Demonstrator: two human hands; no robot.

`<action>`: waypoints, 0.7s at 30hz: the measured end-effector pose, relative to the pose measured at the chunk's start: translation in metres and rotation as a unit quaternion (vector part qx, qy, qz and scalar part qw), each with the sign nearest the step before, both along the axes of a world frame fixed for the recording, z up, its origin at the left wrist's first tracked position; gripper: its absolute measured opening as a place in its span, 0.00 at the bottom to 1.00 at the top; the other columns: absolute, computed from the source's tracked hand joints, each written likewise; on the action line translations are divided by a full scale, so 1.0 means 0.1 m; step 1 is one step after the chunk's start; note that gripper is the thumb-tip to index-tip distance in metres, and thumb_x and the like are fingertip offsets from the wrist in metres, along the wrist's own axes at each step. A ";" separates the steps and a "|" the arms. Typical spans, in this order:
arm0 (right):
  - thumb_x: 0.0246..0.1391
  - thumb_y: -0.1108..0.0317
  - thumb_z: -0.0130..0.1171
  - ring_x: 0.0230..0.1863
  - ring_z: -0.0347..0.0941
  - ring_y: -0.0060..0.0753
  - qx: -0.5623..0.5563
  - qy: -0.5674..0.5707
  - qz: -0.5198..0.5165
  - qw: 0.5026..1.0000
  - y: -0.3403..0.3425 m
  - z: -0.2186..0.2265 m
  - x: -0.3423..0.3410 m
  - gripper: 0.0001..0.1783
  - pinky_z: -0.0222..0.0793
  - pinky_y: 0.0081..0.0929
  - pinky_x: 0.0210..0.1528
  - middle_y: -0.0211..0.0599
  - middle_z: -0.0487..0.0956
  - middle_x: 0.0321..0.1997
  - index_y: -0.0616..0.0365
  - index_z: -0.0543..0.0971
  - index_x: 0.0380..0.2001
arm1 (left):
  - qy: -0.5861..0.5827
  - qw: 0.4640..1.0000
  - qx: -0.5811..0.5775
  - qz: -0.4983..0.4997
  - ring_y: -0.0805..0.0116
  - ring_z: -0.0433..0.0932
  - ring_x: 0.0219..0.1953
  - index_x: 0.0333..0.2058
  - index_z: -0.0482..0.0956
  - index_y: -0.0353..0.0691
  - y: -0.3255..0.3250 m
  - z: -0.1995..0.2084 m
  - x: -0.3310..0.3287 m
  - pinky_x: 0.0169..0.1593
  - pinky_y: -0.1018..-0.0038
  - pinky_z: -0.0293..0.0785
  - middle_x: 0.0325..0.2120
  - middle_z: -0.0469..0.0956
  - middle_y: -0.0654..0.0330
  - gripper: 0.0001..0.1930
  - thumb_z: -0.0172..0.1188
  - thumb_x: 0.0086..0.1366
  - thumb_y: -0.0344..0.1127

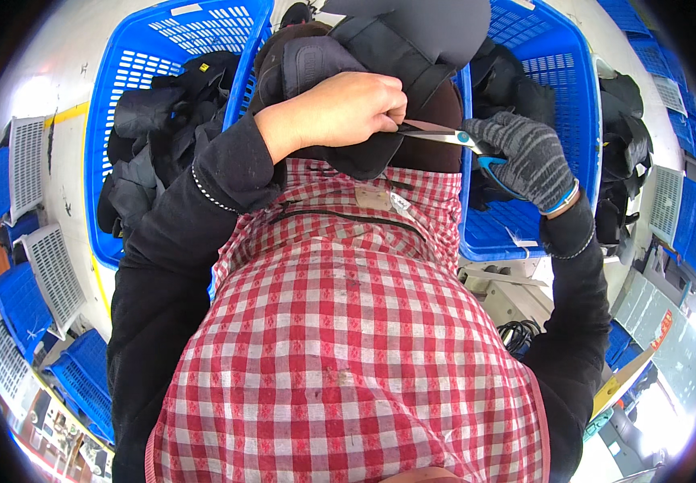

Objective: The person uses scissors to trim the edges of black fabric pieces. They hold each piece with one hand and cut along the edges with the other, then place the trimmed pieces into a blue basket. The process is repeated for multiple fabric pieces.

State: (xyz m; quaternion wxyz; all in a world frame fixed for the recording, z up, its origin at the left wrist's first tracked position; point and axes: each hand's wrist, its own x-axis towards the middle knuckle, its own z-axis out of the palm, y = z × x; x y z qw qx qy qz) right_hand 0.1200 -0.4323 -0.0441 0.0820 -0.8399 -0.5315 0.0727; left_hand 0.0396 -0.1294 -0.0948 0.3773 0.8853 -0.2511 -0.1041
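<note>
Dark garment [340, 64] bunched up at chest height btwn the two blue baskets [146, 72], above the red-checked apron [348, 346]. Bare left hand [340, 109] pinches a fold of it, fingers pressed together. Gloved right hand [529, 157] is closed round the scissors [444, 137], blades lying roughly horizontal, tips pointing left, touching the left hand's fingertips. Handle loops mostly hidden in the glove; can't tell what's being cut.

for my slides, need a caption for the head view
Bare left hand pinches dark cloth while gloved right hand snips with scissors, between two blue baskets.
</note>
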 end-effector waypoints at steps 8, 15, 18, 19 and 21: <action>0.47 0.71 0.69 0.37 0.80 0.48 -0.038 0.079 0.070 0.994 0.14 0.03 0.21 0.22 0.77 0.38 0.40 0.43 0.84 0.38 0.52 0.86 0.49 | -0.057 0.998 0.022 -0.026 0.53 0.80 0.43 0.32 0.80 0.39 -0.04 -0.06 0.01 0.44 0.59 0.76 0.35 0.78 0.58 0.04 0.65 0.62 0.31; 0.49 0.69 0.68 0.37 0.80 0.46 -0.077 0.086 0.117 0.986 0.24 0.10 0.27 0.19 0.76 0.38 0.41 0.41 0.84 0.37 0.52 0.86 0.48 | -0.058 0.998 0.010 -0.031 0.53 0.80 0.42 0.33 0.78 0.40 -0.02 -0.13 0.06 0.44 0.61 0.76 0.34 0.76 0.58 0.04 0.64 0.63 0.30; 0.49 0.69 0.68 0.37 0.80 0.46 -0.084 0.068 0.130 0.986 0.29 0.12 0.27 0.20 0.75 0.38 0.41 0.42 0.84 0.36 0.51 0.86 0.48 | -0.056 0.998 0.006 -0.021 0.53 0.80 0.42 0.34 0.78 0.40 0.00 -0.16 0.07 0.44 0.61 0.76 0.35 0.76 0.58 0.04 0.64 0.63 0.30; 0.49 0.69 0.68 0.36 0.80 0.46 -0.083 0.055 0.133 0.986 0.31 0.12 0.28 0.20 0.75 0.38 0.41 0.42 0.84 0.36 0.50 0.86 0.48 | -0.055 0.998 0.007 -0.019 0.53 0.80 0.41 0.34 0.78 0.40 0.00 -0.17 0.07 0.44 0.62 0.76 0.35 0.76 0.58 0.04 0.64 0.63 0.30; 0.49 0.68 0.68 0.35 0.80 0.46 -0.081 0.042 0.135 0.987 0.34 0.09 0.28 0.20 0.75 0.38 0.39 0.42 0.83 0.35 0.49 0.86 0.48 | -0.047 0.999 -0.004 -0.021 0.53 0.80 0.41 0.34 0.78 0.39 0.01 -0.16 0.05 0.44 0.62 0.76 0.35 0.76 0.58 0.04 0.64 0.63 0.30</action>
